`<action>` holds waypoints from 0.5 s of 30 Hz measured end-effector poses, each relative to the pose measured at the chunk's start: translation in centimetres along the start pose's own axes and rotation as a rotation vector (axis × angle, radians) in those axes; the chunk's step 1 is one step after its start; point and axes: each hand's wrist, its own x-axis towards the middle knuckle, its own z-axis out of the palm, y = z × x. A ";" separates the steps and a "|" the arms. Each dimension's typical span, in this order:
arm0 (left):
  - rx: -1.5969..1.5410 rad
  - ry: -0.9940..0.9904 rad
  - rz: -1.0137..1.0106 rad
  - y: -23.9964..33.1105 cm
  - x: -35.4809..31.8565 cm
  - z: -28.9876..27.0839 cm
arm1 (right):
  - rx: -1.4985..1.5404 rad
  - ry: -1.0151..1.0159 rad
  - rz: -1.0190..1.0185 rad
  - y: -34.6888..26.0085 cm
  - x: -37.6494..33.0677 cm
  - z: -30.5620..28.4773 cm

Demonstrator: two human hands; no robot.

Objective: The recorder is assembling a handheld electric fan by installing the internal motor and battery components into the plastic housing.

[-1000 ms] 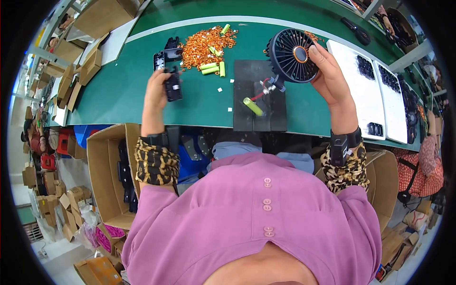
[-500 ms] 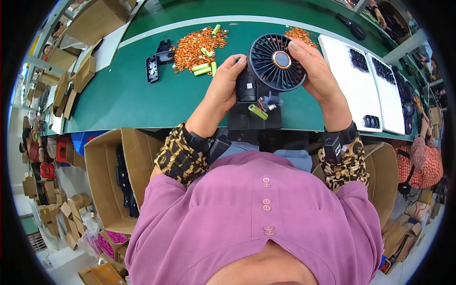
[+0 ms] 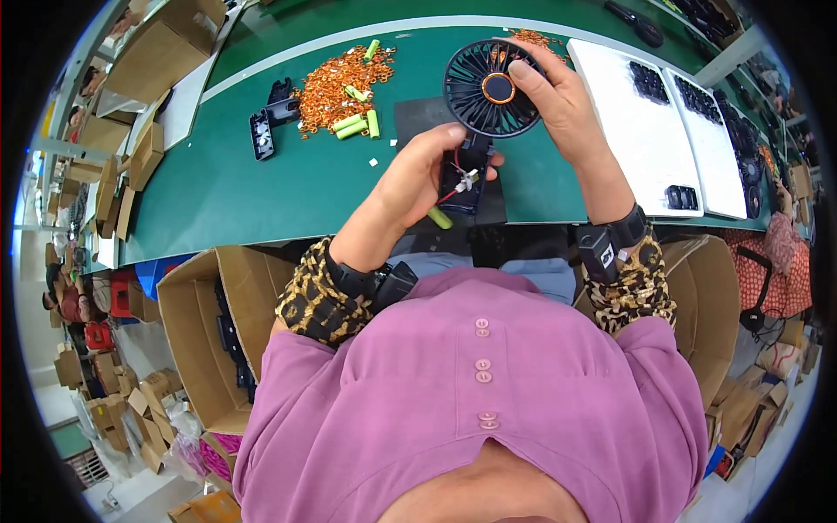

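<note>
Black round plastic fan (image 3: 490, 90) with an orange centre is held up above the green worktop (image 3: 227, 187), in front of the person's chest. Right hand (image 3: 558, 100) is closed around the round grille from the right side, with the thumb pressed near the orange hub. Left hand (image 3: 423, 174) is closed on the black handle part (image 3: 462, 174) under the grille, where red wires and a small white connector (image 3: 465, 180) are showing.

Compared with half a second ago, the fan stays in both hands, but the left hand has moved lower on the handle and the wires are now more open to view. One second ago the left hand was far to the left at the small black parts (image 3: 270, 118), and only the right hand had the fan.

One green cylinder battery (image 3: 440, 217) lies just below the left hand, on the dark square mat (image 3: 418, 118), partly hidden by the hands. Farther away, about four more green batteries (image 3: 356, 125) lie at the heap of orange metal pieces (image 3: 336, 83). Two white trays (image 3: 641, 131) with black parts stand on the right of the worktop. An open brown cardboard box (image 3: 196, 340) stands low on the left side, beside the person, and one more is at the right.
</note>
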 end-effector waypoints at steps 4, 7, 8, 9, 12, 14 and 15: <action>0.204 -0.011 0.036 -0.2 -0.4 0.8 | 0.019 0.022 -0.012 0.7 -0.3 -0.1; 0.202 0.012 0.059 -0.7 -0.2 1.0 | -0.027 0.023 -0.063 0.7 -0.8 -0.1; 0.229 0.022 0.079 -1.0 -0.2 0.9 | -0.053 0.010 -0.091 0.6 -0.9 -0.1; 0.228 0.023 0.079 -1.3 -0.2 0.8 | -0.080 -0.002 -0.118 0.5 -1.0 -0.1; 0.256 0.047 0.111 -1.8 -0.4 0.8 | -0.125 -0.048 -0.074 -0.2 -1.3 -0.2; 0.312 0.094 0.120 -1.8 -0.9 1.4 | -0.105 -0.042 -0.050 -0.3 -1.5 -0.1; 0.307 0.101 0.121 -1.7 -1.1 1.6 | -0.085 -0.034 -0.030 -0.5 -1.5 0.0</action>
